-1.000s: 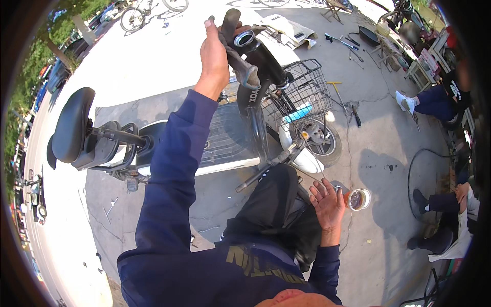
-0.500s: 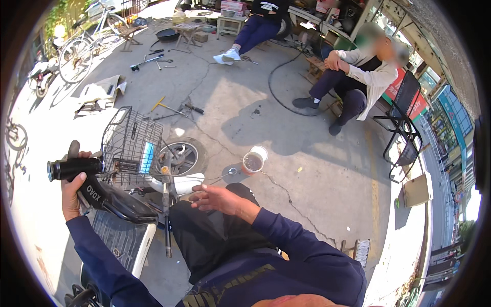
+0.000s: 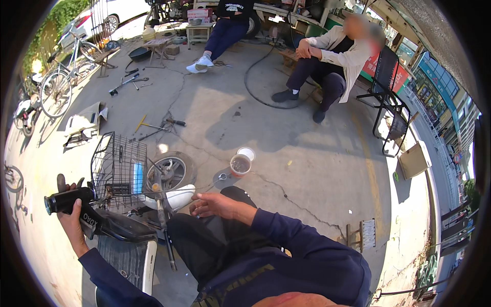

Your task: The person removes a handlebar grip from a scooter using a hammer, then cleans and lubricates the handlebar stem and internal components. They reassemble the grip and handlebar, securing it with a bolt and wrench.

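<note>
Right hand (image 3: 212,204) drawn back onto knee, fingers loose — left hand (image 3: 71,220) clenched round handlebar grip (image 3: 64,200).

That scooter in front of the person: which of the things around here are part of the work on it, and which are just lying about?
In hand:
- left hand gripping the black handlebar grip
- right hand open, above the white front fender
- wire basket and front wheel of the scooter

Lying about:
- cup on the concrete
- hammer and other tools
- folding chair
- parked bicycle
</note>
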Demonstrator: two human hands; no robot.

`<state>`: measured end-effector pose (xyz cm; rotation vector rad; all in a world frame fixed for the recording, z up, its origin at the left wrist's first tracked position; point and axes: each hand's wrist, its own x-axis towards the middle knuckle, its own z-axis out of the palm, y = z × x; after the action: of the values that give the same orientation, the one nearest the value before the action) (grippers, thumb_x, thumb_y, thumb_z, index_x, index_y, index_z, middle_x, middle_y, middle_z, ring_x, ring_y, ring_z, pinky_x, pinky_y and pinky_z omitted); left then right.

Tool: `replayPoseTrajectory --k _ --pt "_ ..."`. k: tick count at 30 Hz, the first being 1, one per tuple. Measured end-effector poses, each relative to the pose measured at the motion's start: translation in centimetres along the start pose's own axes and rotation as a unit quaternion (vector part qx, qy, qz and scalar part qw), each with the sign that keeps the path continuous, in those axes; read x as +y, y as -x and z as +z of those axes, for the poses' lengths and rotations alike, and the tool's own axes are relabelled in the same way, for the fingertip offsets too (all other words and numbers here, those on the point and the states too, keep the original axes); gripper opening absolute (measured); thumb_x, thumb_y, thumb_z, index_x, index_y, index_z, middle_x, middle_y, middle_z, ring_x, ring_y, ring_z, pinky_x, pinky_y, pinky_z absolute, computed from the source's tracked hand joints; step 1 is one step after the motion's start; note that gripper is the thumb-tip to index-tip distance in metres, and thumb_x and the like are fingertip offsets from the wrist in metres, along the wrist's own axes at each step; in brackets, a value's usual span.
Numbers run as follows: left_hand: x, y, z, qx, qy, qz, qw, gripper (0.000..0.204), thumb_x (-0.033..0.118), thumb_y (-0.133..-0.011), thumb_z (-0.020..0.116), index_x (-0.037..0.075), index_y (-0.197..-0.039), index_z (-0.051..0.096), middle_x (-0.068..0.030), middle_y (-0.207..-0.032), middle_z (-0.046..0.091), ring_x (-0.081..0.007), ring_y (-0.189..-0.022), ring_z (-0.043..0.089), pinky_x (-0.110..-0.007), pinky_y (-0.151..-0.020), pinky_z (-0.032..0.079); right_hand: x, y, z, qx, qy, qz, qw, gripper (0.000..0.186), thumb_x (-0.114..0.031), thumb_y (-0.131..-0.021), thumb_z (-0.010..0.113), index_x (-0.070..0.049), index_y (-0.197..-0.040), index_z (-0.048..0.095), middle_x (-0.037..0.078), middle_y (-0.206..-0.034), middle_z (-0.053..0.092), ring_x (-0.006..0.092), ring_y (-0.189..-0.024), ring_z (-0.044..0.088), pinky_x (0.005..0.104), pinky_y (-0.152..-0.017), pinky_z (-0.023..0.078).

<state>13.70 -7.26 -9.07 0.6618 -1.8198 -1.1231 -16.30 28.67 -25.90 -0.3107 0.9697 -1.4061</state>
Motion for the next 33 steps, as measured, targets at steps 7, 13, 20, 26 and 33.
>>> replayPoseTrajectory --k 7,13,20,26,33 --pt "-0.8 0.8 1.3 0.04 0.001 0.059 0.997 0.066 0.017 -0.093 0.074 -0.006 -0.149 0.047 -0.0197 -0.145 0.059 -0.029 -0.134 0.057 -0.04 -0.115 0.043 0.4 -0.1 -1.2 0.008 -0.017 -0.006 1.0 0.058 -0.048 -0.104 0.057 -0.006 -0.144 0.048 0.012 -0.131 0.066 0.0233 -0.116 0.066 0.0388 -0.101 0.047" --pt "-2.3 1.3 1.1 0.101 -0.044 0.049 0.993 0.059 0.009 -0.098 0.071 -0.007 -0.149 0.047 -0.0172 -0.14 0.062 -0.025 -0.124 0.061 -0.036 -0.108 0.048 -0.2 0.9 -0.5 0.015 -0.004 -0.006 1.0 0.058 -0.048 -0.104 0.058 -0.005 -0.143 0.049 0.012 -0.13 0.066 0.0225 -0.114 0.066 0.0378 -0.1 0.048" --pt "-2.3 1.5 2.1 0.144 -0.068 0.041 0.986 0.061 0.015 -0.097 0.075 -0.005 -0.149 0.05 -0.0152 -0.133 0.065 -0.0205 -0.115 0.064 -0.032 -0.099 0.052 -0.1 0.8 -0.6 0.012 0.001 -0.005 1.0 0.058 -0.048 -0.103 0.059 -0.003 -0.139 0.053 0.011 -0.127 0.067 0.0214 -0.11 0.066 0.0352 -0.096 0.051" --pt "-0.6 0.6 2.7 0.162 -0.099 0.005 0.982 0.058 0.022 -0.097 0.076 -0.001 -0.147 0.056 -0.0136 -0.129 0.067 -0.0189 -0.111 0.066 -0.03 -0.095 0.053 -0.1 0.3 -0.8 0.009 0.004 -0.005 1.0 0.058 -0.047 -0.103 0.06 -0.002 -0.139 0.053 0.011 -0.124 0.068 0.0216 -0.108 0.067 0.035 -0.094 0.052" --pt "-1.7 0.6 3.2 0.212 -0.138 0.037 0.967 0.055 0.035 -0.097 0.075 -0.004 -0.134 0.066 -0.0154 -0.115 0.074 -0.0198 -0.102 0.072 -0.032 -0.087 0.057 0.1 -0.1 -0.3 0.011 -0.002 0.004 1.0 0.053 -0.044 -0.105 0.057 -0.002 -0.137 0.054 0.013 -0.121 0.068 0.0245 -0.111 0.066 0.0384 -0.1 0.05"
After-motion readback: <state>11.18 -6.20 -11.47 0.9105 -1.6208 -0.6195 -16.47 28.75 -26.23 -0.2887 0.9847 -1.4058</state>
